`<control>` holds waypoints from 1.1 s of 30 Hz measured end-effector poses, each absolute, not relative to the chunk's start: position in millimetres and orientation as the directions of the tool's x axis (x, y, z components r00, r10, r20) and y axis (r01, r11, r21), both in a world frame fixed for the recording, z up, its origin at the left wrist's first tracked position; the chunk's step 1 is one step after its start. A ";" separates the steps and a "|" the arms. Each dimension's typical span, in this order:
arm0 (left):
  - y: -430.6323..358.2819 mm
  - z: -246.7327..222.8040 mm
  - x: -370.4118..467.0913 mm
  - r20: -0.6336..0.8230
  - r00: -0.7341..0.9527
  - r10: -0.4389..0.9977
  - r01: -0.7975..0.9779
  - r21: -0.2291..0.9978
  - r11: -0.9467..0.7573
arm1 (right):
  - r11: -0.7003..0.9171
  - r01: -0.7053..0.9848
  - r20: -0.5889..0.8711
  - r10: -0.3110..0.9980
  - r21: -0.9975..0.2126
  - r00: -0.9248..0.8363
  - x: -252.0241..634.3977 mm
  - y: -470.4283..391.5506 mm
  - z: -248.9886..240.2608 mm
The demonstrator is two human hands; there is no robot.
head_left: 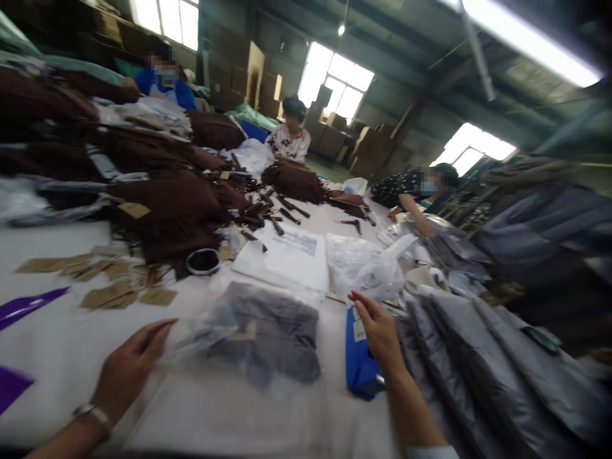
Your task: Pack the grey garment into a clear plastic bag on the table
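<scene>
A folded grey garment (272,325) lies on the white table inside a clear plastic bag (191,341), and a brown tag shows through the film. My left hand (131,363) pinches the bag's left edge between thumb and fingers. To the right of the bag, my right hand (377,328) is raised with thumb and forefinger slightly apart; nothing shows between them. Under and beside that hand sits a blue object (358,363) with a white label, partly covered by the wrist; its kind is unclear. The picture is blurred.
Brown fringed textiles (167,210) pile up at left, near scattered brown tags (109,287) and a small round dark-topped container (203,261). White plastic bags (282,255) lie ahead. Grey bagged garments (488,344) stack at right. Several people work around the table's far side.
</scene>
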State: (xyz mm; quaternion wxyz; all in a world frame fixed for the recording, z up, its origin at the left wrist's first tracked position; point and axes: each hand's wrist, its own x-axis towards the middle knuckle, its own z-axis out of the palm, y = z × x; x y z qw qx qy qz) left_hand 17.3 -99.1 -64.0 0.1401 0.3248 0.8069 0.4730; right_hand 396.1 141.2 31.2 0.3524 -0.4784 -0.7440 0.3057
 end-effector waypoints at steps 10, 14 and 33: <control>-99.0 -20.0 122.8 0.496 -0.423 0.758 0.527 0.815 -0.239 | -0.464 -0.179 -0.196 0.650 -0.867 -0.734 290.0 -51.3 -25.8; -113.8 -37.5 138.3 0.599 -0.160 0.784 0.599 0.691 -0.405 | -0.472 -0.590 -0.367 0.881 -0.655 -0.298 298.0 -34.0 -28.7; -124.2 -65.9 100.0 0.115 0.237 0.965 0.886 0.381 -0.263 | 0.182 0.254 -0.084 0.636 -0.950 -0.768 316.7 -74.8 -55.7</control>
